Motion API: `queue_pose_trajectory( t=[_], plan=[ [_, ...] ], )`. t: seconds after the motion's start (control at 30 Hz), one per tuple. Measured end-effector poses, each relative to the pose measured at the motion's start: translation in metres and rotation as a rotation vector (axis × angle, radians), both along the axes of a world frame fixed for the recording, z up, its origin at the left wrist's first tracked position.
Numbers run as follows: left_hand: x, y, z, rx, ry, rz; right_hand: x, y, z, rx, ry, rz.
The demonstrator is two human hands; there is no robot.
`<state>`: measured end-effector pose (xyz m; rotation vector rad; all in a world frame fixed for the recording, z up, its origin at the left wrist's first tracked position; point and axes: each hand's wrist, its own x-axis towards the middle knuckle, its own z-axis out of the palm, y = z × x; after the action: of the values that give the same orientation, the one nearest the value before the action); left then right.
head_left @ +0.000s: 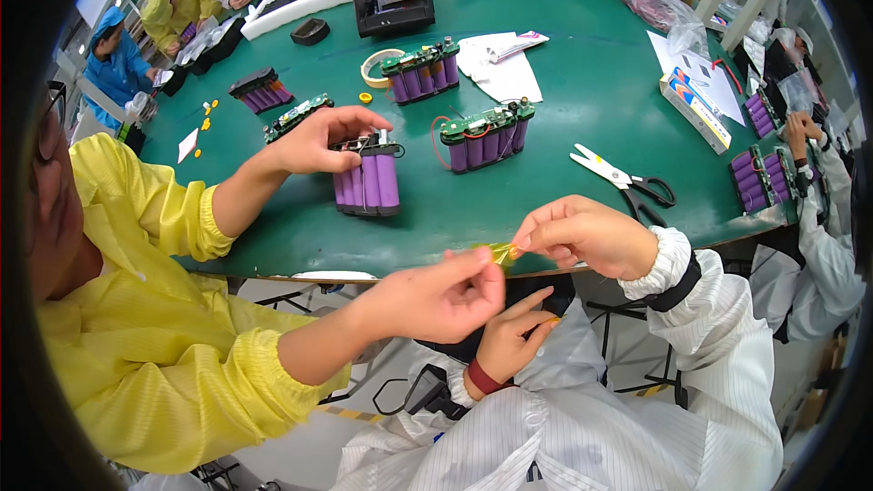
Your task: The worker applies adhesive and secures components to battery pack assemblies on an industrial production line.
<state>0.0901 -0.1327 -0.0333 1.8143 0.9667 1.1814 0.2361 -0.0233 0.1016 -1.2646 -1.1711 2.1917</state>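
My right hand [587,236] pinches one end of a short strip of yellow tape [502,255] above the table's front edge. A co-worker in a yellow smock, at my left, has fingers [468,273] at the strip's other end. My left hand [511,345], with a red wristband, lies low over my lap, its fingers stretched apart. A small yellow-orange bit [556,320] shows at one of its fingertips. The co-worker's other hand [318,138] grips the top of a purple battery pack [368,184] standing on the table.
Black-handled scissors [627,184] lie right of more battery packs with green circuit boards [486,138] on the green table [564,64]. Behind are a tape roll [373,65], a white sheet [505,73] and a black bin [393,5]. A small box [696,109] lies right. Other people work around the table.
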Motion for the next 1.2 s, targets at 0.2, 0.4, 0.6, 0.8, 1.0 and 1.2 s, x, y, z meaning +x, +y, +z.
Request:
queue_pose_trajectory(
  t=[0.2,0.4,0.6,0.8,1.0,1.2],
  plan=[
    [0.001,-0.009,0.008,-0.525,-0.182,-0.026,0.007,-0.002,-0.001,0.025,-0.156,0.025],
    [0.006,-0.008,0.009,-0.758,-0.504,-0.040,0.045,-0.040,-0.030,0.661,-0.442,0.310],
    [0.014,-0.007,0.005,-0.721,-0.461,-0.048,0.053,-0.069,-0.055,0.751,-0.440,0.063],
    [0.021,-0.005,-0.003,-0.738,-0.485,-0.019,0.048,-0.068,-0.046,0.778,-0.430,-0.085],
    [0.025,-0.005,0.002,-0.716,-0.450,-0.008,0.056,-0.070,-0.068,0.930,-0.500,0.030],
    [0.030,-0.007,0.000,-0.903,-0.532,-0.033,0.052,-0.073,-0.067,1.106,-0.547,-0.016]
  ],
)
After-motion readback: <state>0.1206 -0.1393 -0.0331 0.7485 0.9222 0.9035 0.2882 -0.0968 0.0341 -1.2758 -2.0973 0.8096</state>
